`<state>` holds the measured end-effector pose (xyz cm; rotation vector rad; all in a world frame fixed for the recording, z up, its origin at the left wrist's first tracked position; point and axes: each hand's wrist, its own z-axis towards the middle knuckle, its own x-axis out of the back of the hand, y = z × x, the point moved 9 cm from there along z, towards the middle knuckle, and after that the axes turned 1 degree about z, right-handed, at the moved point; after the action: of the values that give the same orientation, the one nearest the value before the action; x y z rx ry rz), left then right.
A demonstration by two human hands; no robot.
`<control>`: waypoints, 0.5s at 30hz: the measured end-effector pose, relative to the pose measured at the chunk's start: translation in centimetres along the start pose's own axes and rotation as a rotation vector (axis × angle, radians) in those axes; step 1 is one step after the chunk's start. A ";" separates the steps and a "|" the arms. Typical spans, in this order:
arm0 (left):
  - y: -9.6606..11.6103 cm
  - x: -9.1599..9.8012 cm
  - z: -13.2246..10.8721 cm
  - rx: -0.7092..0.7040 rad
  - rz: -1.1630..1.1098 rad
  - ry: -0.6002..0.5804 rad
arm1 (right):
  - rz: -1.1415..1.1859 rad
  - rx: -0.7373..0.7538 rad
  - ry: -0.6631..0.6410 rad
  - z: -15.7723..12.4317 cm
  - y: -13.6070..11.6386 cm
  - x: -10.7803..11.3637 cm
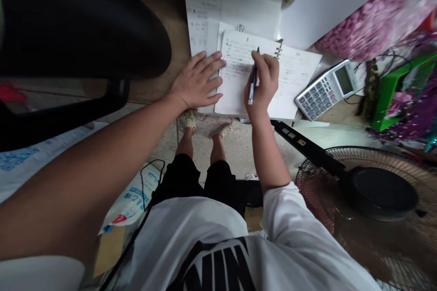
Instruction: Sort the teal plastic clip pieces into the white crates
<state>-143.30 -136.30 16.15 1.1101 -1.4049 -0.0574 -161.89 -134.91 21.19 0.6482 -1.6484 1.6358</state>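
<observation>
My right hand (262, 82) is closed around a dark pen (253, 79), its tip resting on a handwritten page of a white ring-bound notebook (235, 66). My left hand (198, 82) lies flat with fingers spread on the notebook's left edge, holding it down. A second written sheet (297, 70) lies under the notebook to the right. More papers (205, 9) lie behind.
A grey calculator (326, 89) sits right of the notebook on the brown table (170, 13). A standing fan (368, 191) is at lower right, a black chair back (78, 22) at upper left. Pink and green items (385, 22) crowd the right. My legs (201, 154) show below.
</observation>
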 end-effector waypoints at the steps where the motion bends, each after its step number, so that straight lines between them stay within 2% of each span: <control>1: -0.1 0.0 -0.1 0.006 0.015 0.015 | 0.009 0.018 -0.067 0.7 0.2 -0.1; 3: -0.2 0.1 -0.1 0.015 0.027 0.038 | -0.023 0.016 -0.176 1.5 0.8 -0.2; 5: -0.2 0.1 0.0 0.026 0.005 0.062 | -0.091 0.014 -0.232 0.9 0.9 -0.6; 8: -0.3 0.4 0.4 0.052 -0.034 0.103 | -0.144 0.074 -0.326 -2.3 -0.9 -2.4; 11: 0.0 0.6 0.8 0.066 -0.024 0.111 | -0.199 0.120 -0.527 -6.1 -2.6 -5.1; 13: 0.4 0.7 1.0 0.071 0.006 0.092 | -0.280 0.117 -0.665 -7.6 -2.9 -6.4; 15: 0.8 0.6 1.3 0.064 0.037 0.069 | -0.368 0.103 -0.749 -8.2 -2.5 -7.0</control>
<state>-144.61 -136.95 16.86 1.1287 -1.3732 0.0519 -154.49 -127.94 16.86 1.6595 -1.7834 1.2764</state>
